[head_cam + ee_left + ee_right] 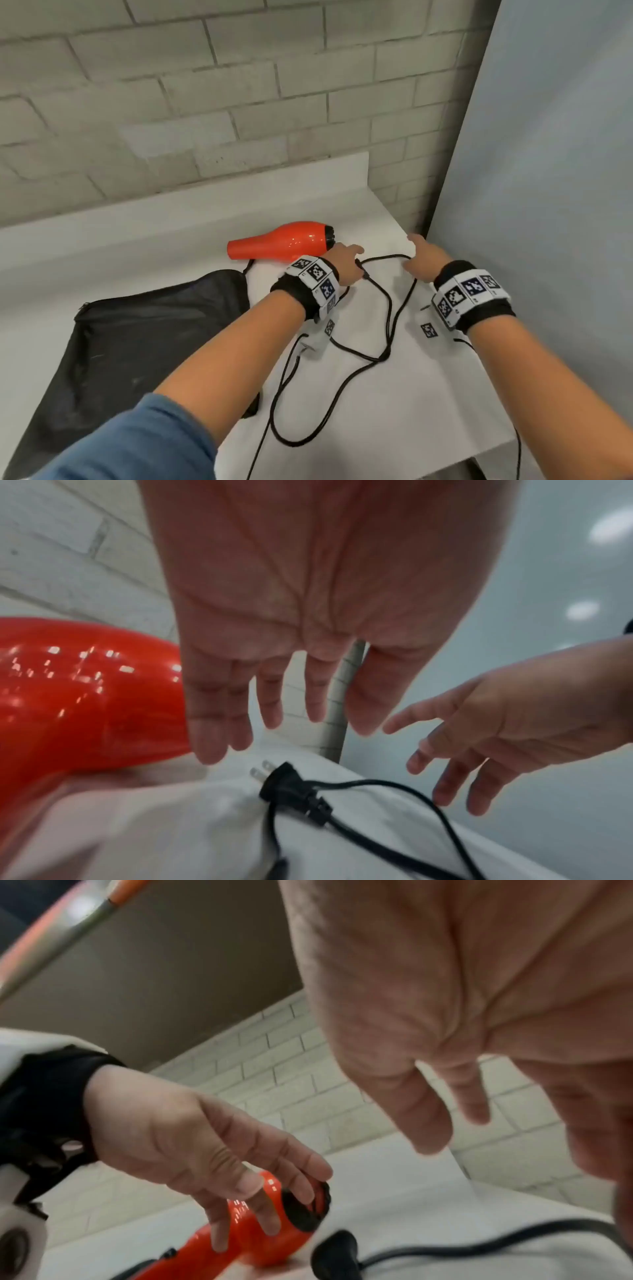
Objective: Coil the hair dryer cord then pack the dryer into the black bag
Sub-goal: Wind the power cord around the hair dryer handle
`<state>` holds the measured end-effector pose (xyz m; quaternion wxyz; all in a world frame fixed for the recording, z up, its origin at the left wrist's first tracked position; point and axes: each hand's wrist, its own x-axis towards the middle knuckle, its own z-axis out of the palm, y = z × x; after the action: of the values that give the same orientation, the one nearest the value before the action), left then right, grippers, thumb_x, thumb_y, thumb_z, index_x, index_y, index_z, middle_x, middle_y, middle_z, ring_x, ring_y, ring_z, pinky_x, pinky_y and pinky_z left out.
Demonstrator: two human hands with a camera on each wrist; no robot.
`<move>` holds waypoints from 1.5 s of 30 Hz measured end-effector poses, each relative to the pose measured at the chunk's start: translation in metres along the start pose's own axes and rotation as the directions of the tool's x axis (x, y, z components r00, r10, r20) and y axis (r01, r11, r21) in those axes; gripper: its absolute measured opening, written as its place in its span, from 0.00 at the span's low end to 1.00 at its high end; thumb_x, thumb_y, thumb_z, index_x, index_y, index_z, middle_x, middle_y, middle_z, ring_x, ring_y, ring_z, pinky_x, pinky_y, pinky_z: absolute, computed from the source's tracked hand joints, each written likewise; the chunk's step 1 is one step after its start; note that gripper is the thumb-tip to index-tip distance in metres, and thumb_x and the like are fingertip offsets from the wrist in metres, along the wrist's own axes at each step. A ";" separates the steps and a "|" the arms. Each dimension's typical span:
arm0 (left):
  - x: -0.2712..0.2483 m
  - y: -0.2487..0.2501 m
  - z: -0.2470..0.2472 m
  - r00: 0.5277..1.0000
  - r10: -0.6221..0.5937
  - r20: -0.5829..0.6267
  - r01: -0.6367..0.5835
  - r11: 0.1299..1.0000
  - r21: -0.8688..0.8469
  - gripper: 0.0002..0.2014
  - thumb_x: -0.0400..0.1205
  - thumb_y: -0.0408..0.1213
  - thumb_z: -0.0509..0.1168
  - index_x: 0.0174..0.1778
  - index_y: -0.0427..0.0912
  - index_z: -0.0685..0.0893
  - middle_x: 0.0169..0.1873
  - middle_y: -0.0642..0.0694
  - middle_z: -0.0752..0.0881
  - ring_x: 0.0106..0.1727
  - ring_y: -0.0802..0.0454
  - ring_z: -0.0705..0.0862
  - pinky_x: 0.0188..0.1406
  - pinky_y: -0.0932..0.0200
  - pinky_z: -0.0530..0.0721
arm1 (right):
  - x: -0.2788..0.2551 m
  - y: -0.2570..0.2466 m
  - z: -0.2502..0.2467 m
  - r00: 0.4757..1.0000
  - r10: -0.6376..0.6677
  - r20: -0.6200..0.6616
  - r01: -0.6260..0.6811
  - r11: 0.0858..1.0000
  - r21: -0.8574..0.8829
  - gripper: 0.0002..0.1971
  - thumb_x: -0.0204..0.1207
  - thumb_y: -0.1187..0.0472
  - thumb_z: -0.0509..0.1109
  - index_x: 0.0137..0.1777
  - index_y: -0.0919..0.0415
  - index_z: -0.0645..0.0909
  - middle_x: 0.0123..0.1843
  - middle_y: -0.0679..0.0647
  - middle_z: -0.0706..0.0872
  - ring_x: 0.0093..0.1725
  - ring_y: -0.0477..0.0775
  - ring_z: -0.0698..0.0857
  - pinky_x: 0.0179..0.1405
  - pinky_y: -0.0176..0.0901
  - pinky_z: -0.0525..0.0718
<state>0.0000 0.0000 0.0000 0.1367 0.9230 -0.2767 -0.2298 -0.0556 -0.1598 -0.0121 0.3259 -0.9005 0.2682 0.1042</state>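
An orange-red hair dryer [281,241] lies on its side on the white table [394,394], nozzle pointing left. Its black cord [387,308] sprawls in loose loops toward the front edge. The plug [287,783] lies flat just below my left fingertips. My left hand [346,262] hovers with straight, spread fingers between the dryer's back end and the plug, holding nothing. My right hand [423,255] is open too, reaching over the far loop of cord near the table's right corner. The black bag [137,342] lies flat at the left.
A pale brick wall [205,102] rises behind the table's raised back lip. A grey panel [548,171] stands close on the right. Part of the cord hangs over the front edge [260,455].
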 end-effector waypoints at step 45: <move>0.007 0.002 0.008 0.964 -0.176 -0.199 -0.051 0.611 -0.790 0.15 0.82 0.36 0.60 0.27 0.40 0.72 0.26 0.46 0.76 0.28 0.56 0.77 0.28 0.64 0.80 | -0.035 0.012 -0.002 0.930 -0.363 -0.059 0.367 0.927 0.077 0.19 0.73 0.80 0.54 0.47 0.60 0.82 0.49 0.55 0.81 0.46 0.50 0.78 0.46 0.32 0.78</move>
<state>0.0004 -0.0071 -0.0087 0.5549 0.7992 -0.0945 -0.2110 -0.0909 -0.1546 -0.0042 0.3723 -0.9218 0.1075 0.0105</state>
